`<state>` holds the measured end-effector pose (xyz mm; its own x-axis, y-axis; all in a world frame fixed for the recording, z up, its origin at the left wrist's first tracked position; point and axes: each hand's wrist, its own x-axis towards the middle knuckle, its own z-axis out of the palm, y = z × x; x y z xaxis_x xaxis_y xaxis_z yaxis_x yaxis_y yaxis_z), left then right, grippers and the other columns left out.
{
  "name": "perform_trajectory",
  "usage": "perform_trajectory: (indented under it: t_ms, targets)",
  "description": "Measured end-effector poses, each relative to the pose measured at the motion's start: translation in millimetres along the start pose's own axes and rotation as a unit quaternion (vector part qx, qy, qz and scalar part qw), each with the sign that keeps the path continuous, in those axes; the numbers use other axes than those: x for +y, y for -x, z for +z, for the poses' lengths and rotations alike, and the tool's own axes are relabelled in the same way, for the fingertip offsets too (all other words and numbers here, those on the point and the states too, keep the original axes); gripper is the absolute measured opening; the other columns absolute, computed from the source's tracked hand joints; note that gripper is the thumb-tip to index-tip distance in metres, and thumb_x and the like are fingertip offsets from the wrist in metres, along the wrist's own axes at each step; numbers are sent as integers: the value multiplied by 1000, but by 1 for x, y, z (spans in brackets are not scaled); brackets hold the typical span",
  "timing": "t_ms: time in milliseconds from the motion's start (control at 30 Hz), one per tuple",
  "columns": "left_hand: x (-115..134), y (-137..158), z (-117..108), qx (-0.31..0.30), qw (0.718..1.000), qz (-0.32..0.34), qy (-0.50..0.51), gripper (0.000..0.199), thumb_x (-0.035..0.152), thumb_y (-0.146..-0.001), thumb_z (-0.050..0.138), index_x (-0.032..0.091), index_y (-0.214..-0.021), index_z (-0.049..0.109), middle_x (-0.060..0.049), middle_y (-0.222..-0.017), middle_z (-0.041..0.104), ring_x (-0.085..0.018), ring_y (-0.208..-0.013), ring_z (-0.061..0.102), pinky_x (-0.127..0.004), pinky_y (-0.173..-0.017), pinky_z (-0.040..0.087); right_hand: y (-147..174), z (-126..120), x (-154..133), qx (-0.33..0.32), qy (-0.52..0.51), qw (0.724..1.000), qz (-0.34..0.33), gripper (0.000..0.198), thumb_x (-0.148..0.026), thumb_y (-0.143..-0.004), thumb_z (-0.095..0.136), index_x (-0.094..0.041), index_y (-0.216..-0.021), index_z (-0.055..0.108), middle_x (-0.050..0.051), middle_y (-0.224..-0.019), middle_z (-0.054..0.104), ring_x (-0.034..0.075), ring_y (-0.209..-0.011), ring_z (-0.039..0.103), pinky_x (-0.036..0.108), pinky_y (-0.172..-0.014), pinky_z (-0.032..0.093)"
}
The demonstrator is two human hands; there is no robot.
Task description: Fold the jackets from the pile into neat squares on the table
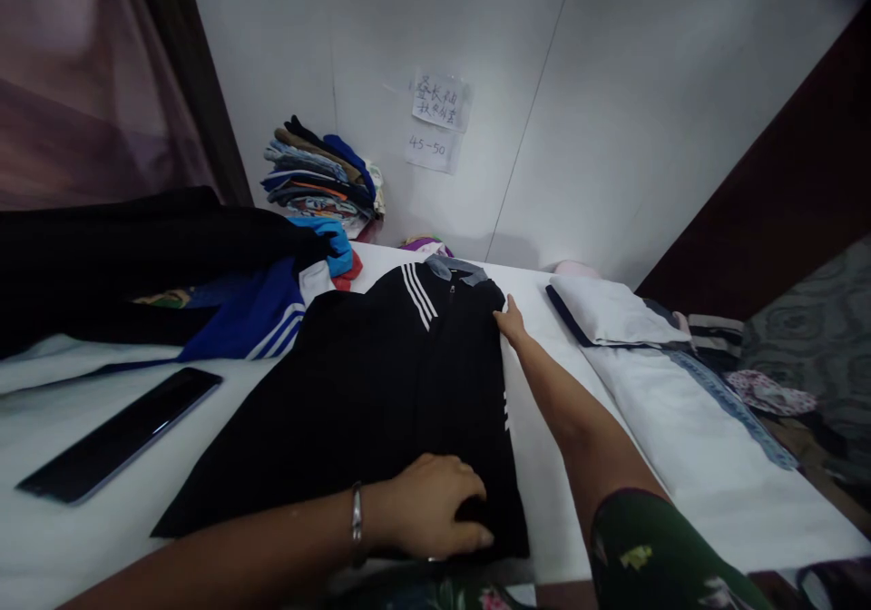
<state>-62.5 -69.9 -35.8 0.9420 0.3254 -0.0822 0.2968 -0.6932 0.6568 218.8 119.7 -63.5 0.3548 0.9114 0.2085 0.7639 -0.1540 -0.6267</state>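
A black zip-front jacket with a grey collar and white shoulder stripes lies spread on the white table, its collar toward the wall. My right hand is closed on the jacket's right-hand shoulder edge, fingertips pinching the cloth. Near the hem, my left hand rests palm down on the jacket front. Its fingers are bent and its thumb stands apart, with black cloth showing between them. One side of the jacket spreads out wide to the left; on the right, its edge runs straight down.
A dark phone-like slab lies on the left. Behind it are heaped clothes in black and blue, and a folded clothes stack by the wall. Folded white garments lie on the right. Handwritten paper notes hang on the wall.
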Motion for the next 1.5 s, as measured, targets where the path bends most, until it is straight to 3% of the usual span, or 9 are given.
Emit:
perform_trajectory:
  t_ms: [133,233,433,833,1033,1133,1267,1400,1500]
  targets:
    - [-31,-24,-49,141,986,-88,11,34,47,-87,43,26,-94,69,-2,-96,71,-18,-87,65,-28,-76,49,40,4,-11,-23,29,999,-28,68,-30,-85,45,-12,-148,26,10,-155,22,22,-143,16,37,-115,17]
    - [-76,-56,-92,250,938,-235,-57,26,32,-87,45,24,-96,69,-2,-103,70,-17,-96,63,-26,-84,45,72,11,-20,-75,90,991,-70,66,-38,-88,43,-14,-148,26,10,-157,16,24,-145,8,43,-114,16]
    - [-140,-110,-132,277,901,-327,-69,27,27,-91,44,22,-106,66,-8,-123,62,-21,-115,55,-30,-91,43,109,29,-24,-177,191,963,-64,70,-54,-92,34,-10,-147,29,14,-155,19,27,-144,11,46,-114,11]
    - [-176,-143,-131,249,871,-413,-94,30,33,-89,55,15,-112,60,-11,-114,62,-22,-102,61,-40,-87,50,118,36,-21,-161,225,957,-86,69,-55,-93,29,-11,-147,29,12,-155,20,26,-144,13,44,-115,10]
    - [-166,-140,-128,287,870,-375,-142,28,21,-87,46,14,-106,66,-19,-112,63,-30,-108,60,-38,-87,48,113,30,-24,-201,202,956,-63,70,-55,-92,33,-13,-147,28,12,-156,19,26,-145,12,44,-115,10]
    - [-156,-137,-122,299,892,-290,-176,37,27,-92,35,18,-119,60,-15,-128,56,-27,-124,49,-40,-101,39,94,22,-31,-191,179,963,-70,66,-51,-92,36,-15,-147,30,11,-156,19,25,-145,12,43,-114,12]
    - [-151,-135,-96,261,924,-195,-201,45,39,-90,43,22,-132,50,-8,-145,44,-23,-137,33,-38,-113,25,48,15,-37,-83,187,977,-66,62,-41,-94,33,-11,-147,26,12,-157,12,25,-145,6,42,-114,10]
    - [-159,-131,-72,243,924,-206,-211,55,45,-90,40,14,-136,46,-14,-149,37,-26,-140,27,-43,-115,19,2,24,-34,-62,205,977,13,67,-42,-95,32,-5,-148,17,19,-157,8,29,-145,4,46,-113,10]
    - [-162,-130,-67,249,915,-223,-227,59,46,-91,35,11,-139,42,-14,-151,34,-24,-142,24,-42,-116,16,-22,41,-29,-98,199,975,-3,70,-47,-94,34,-7,-149,16,18,-156,13,28,-144,8,42,-113,12]
